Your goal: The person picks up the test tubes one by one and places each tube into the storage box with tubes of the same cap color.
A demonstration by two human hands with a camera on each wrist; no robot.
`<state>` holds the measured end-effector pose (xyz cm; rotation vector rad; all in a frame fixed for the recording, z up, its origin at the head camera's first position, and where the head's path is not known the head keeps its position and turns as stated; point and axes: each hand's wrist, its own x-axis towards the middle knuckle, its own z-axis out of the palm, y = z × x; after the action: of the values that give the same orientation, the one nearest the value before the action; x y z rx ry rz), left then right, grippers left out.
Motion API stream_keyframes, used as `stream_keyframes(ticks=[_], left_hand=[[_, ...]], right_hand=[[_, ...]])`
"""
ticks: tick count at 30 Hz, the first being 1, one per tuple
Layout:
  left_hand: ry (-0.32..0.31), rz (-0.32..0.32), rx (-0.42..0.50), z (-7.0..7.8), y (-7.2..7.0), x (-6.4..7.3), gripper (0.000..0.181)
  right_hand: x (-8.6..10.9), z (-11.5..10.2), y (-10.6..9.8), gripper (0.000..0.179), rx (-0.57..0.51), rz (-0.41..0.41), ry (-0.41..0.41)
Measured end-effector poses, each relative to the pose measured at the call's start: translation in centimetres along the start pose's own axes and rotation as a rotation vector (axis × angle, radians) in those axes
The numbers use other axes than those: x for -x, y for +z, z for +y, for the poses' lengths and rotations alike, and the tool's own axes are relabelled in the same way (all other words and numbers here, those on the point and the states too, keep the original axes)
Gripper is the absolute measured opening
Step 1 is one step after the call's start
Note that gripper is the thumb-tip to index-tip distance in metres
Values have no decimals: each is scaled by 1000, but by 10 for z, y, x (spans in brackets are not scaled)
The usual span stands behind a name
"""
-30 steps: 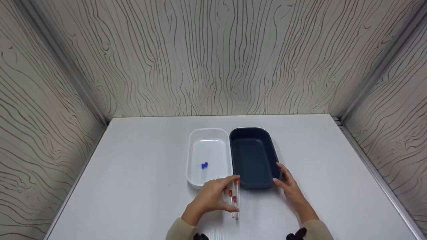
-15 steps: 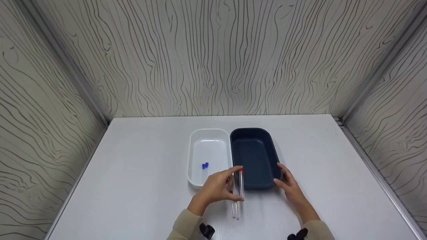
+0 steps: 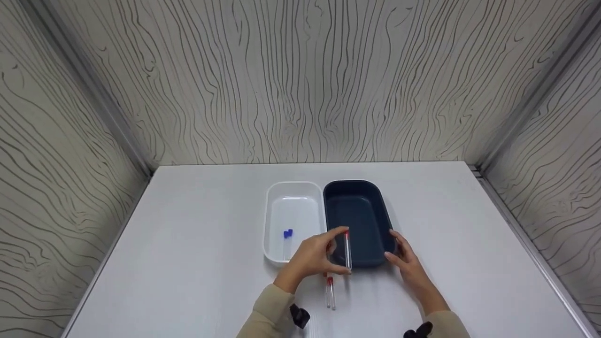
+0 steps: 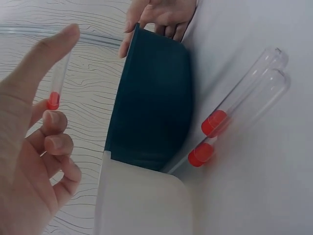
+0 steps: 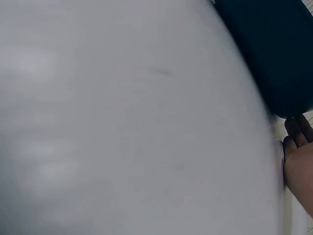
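Observation:
My left hand (image 3: 307, 256) pinches a clear test tube with a red cap (image 3: 348, 249) between thumb and forefinger, the cap at the forefinger end. The tube overlaps the near part of a dark blue tray (image 3: 354, 211) in the head view. Curled lower fingers (image 4: 58, 142) show in the left wrist view. Below this hand, two more red-capped test tubes (image 4: 244, 98) lie side by side on the white table. My right hand (image 3: 409, 267) holds the dark tray's near right corner, thumb and fingers spread round it.
A white tray (image 3: 296, 211) stands against the dark tray's left side. Test tubes with blue caps (image 3: 288, 233) lie in it. Wood-patterned panels (image 3: 300, 94) close off the back and both sides of the table (image 3: 202, 234).
My left hand has lifted one red-capped test tube off the table and carried it up and right to the dark tray's near end. My right hand has stayed at the corner.

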<state>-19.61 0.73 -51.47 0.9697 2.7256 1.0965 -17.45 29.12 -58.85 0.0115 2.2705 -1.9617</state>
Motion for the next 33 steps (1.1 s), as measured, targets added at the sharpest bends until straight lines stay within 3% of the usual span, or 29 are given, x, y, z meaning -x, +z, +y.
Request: stream_keyframes(ticks=[8, 15, 24, 33], left_hand=[[-45, -15, 22, -1, 10, -13, 91], [-96, -52, 26, 3, 18, -26, 91], [-71, -21, 40, 6, 21, -40, 91], [-66, -11, 54, 7, 31, -56, 91]], right_hand=[[-2, 0, 2, 68, -5, 17, -30], [0, -1, 2, 66, 36, 34, 10], [-1, -2, 6, 65, 3, 23, 19], [1, -3, 3, 64, 42, 27, 21]])
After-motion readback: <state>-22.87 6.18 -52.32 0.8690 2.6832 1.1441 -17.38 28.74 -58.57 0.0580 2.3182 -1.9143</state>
